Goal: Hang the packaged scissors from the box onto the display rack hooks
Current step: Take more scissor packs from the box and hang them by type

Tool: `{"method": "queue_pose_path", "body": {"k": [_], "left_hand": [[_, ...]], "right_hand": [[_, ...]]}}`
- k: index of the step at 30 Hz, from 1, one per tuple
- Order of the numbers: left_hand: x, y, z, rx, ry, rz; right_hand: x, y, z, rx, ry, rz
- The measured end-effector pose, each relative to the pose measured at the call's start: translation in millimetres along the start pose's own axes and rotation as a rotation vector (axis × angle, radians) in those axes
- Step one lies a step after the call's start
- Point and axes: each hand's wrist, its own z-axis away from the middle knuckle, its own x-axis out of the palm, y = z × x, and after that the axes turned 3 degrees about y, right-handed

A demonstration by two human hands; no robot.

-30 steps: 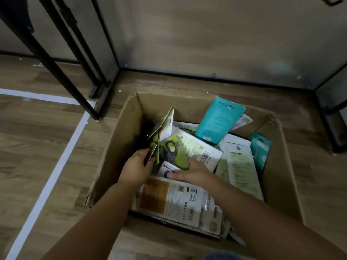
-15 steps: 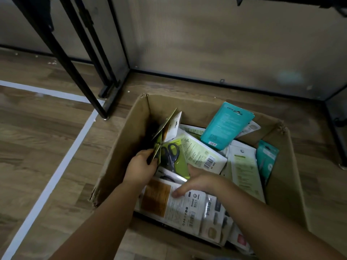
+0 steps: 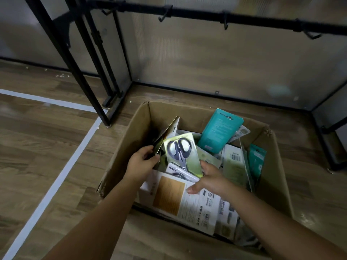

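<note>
An open cardboard box (image 3: pixel 127 145) on the floor holds several packaged scissors. My right hand (image 3: pixel 210 180) pinches the lower right edge of a green card pack with grey-handled scissors (image 3: pixel 181 152) and tilts it up. My left hand (image 3: pixel 141 163) grips a few upright packs (image 3: pixel 167 134) at the box's left wall. A teal pack (image 3: pixel 218 129) leans at the back. Above, the black rack bar (image 3: pixel 244 17) carries bare hooks (image 3: pixel 165 15).
A white pack with an orange panel (image 3: pixel 169 196) lies flat at the front of the box. A second teal pack (image 3: pixel 257 162) stands at the right wall. Black rack legs (image 3: pixel 75 72) stand at left, and white tape (image 3: pixel 56 181) lines the wooden floor.
My right hand has lifted the green scissors pack up out of the pile, tilting its face toward me. The view has tipped upward, bringing the rack bar and hooks into sight.
</note>
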Motion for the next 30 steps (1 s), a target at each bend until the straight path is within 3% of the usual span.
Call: {"method": "queue_pose_path", "body": {"k": [3, 6, 9, 17, 22, 26, 30], "left_hand": [[-2, 4, 10, 0.064, 0.116, 0.041], [-8, 9, 19, 0.008, 0.217, 0.177], [-6, 21, 28, -0.065, 0.214, 0.348], [15, 93, 53, -0.132, -0.194, 0.636], [-3, 197, 74, -0.105, -0.281, 0.855], [-22, 290, 101, -0.015, -0.384, 0.845], [-47, 373, 130, -0.001, -0.433, 0.978]], "right_hand": [[-11, -5, 14, -0.041, 0.041, -0.048], [-27, -13, 24, -0.062, 0.099, -0.141], [-41, -28, 29, -0.073, 0.165, -0.215], [-66, -101, 46, -0.113, 0.212, -0.376], [-90, -197, 95, -0.231, 0.230, -0.449], [-113, -284, 141, -0.340, 0.265, -0.450], [-129, -364, 188, -0.403, 0.284, -0.470]]}}
